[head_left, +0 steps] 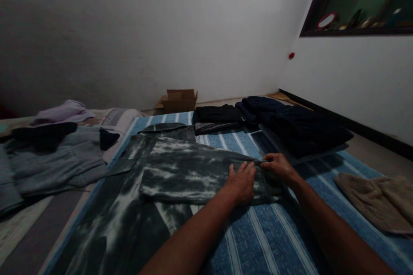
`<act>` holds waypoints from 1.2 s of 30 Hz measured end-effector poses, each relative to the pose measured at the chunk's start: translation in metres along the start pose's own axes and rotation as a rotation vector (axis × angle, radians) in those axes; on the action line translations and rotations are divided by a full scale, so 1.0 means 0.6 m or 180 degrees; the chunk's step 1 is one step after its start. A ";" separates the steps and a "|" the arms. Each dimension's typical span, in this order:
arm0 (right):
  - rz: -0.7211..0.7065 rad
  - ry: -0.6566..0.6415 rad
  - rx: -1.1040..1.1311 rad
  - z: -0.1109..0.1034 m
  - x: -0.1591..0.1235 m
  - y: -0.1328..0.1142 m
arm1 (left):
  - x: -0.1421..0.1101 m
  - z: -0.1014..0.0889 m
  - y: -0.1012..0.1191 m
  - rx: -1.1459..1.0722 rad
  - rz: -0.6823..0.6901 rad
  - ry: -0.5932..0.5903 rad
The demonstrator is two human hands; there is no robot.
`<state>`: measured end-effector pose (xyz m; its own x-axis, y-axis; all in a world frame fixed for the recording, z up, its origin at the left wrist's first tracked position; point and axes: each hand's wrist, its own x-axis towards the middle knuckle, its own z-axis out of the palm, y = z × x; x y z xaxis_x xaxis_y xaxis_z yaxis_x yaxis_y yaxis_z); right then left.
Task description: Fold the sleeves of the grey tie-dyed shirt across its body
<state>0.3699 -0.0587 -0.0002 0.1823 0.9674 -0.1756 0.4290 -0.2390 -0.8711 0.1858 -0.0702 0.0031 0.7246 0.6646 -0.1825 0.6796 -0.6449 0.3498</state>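
A dark grey-green tie-dye jacket (125, 206) lies spread on the blue striped cloth, with a pocket flap showing on its left part. One sleeve (190, 169) stretches out to the right, tapering to its cuff. My left hand (240, 182) rests flat on this sleeve near the cuff, fingers spread. At the sleeve's upper edge by the cuff, my right hand (279, 166) pinches the fabric between thumb and fingers. The jacket's lower left part runs out of view.
Folded black clothes (219, 114) and a dark navy pile (300, 129) lie beyond my hands. A brown knitted item (374, 197) is at the right. Grey clothes (61, 159) lie at the left. A cardboard box (179, 101) stands by the wall. Blue striped cloth (258, 232) spreads underneath.
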 end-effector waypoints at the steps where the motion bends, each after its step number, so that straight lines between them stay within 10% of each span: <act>1: 0.0040 -0.0006 -0.0012 0.000 0.001 0.000 | 0.002 0.006 -0.001 -0.0008 -0.0016 0.0075; 10: 0.0322 -0.0066 -0.0374 -0.001 0.018 0.001 | 0.008 0.049 -0.003 0.0074 -0.0030 0.0815; 36: 0.0133 0.0206 -0.1680 0.013 0.042 -0.008 | 0.012 0.034 -0.012 0.0198 0.0246 0.0605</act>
<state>0.3653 -0.0327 -0.0038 0.2557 0.9531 -0.1619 0.8040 -0.3027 -0.5118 0.1886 -0.0686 -0.0193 0.7442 0.6676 0.0212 0.6328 -0.7148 0.2977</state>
